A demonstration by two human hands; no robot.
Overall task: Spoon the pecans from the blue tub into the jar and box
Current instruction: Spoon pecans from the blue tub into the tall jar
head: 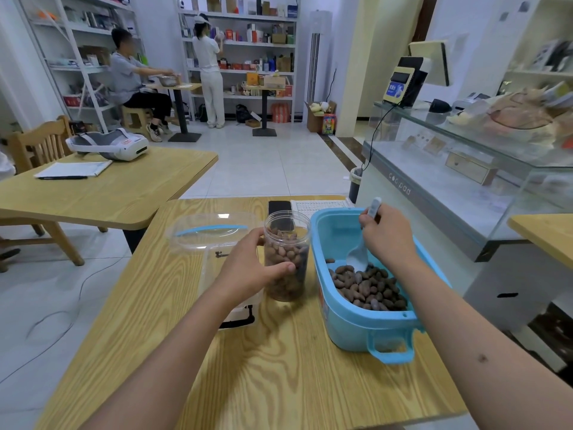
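Observation:
A clear plastic jar (286, 240), more than half full of brown pecans, stands on the wooden table (279, 367). My left hand (248, 265) grips the jar from its left side, thumb across the front. To the right sits the blue tub (341, 324) with a heap of pecans (369, 290) at its near end. My right hand (387, 237) holds a pale blue spoon (358, 256) by its handle, the bowl touching the pecans. A clear plastic box (210, 234) with a blue seal stands left of the jar, partly hidden by my left arm.
A black phone (280, 207) and a white keyboard (319, 206) lie at the table's far edge. A glass display counter (449, 181) runs along the right. Another wooden table (102, 193) with a headset and papers stands to the left. Two people are at the far shelves.

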